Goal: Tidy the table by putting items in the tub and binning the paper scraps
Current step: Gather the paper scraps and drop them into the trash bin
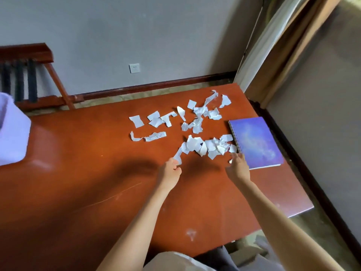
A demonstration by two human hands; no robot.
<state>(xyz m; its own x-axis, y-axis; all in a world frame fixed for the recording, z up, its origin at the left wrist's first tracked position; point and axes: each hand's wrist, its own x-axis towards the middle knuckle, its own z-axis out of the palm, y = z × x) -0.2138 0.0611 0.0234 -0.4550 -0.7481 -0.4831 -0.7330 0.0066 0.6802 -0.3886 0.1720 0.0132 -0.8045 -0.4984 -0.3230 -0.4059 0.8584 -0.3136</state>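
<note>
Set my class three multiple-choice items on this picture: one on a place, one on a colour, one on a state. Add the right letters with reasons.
1. Where does the notebook lie from the paper scraps? A to their left B to their right C buried under them
2. The scraps are: A white B yellow C green
3. The notebook is: A open B closed C torn in half
Answers: 1 B, it sits right of them on the table; 2 A, every piece looks white; 3 B, only its purple cover shows.
</note>
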